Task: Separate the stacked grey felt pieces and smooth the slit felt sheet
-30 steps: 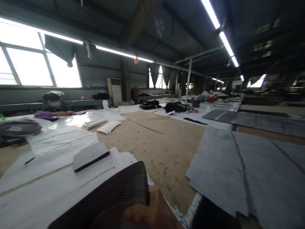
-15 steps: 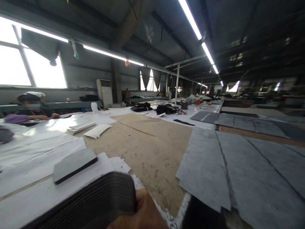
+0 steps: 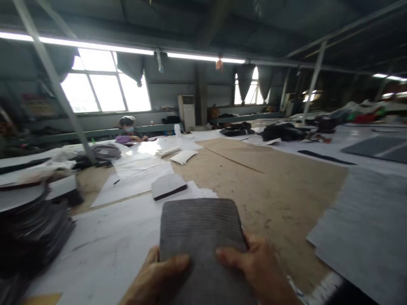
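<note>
At bottom centre, the left hand (image 3: 155, 271) and right hand (image 3: 262, 262) (two thumbs uppermost) hold one grey stack (image 3: 203, 228).

Tube lights (image 3: 197, 56) glow overhead; windows (image 3: 106, 92) shine beyond.

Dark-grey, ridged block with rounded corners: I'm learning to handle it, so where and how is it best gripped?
Probably grip the block by its left and right edges, one hand from each side: they flank a broad face, with room for the thumbs of the left hand and right hand.
</note>
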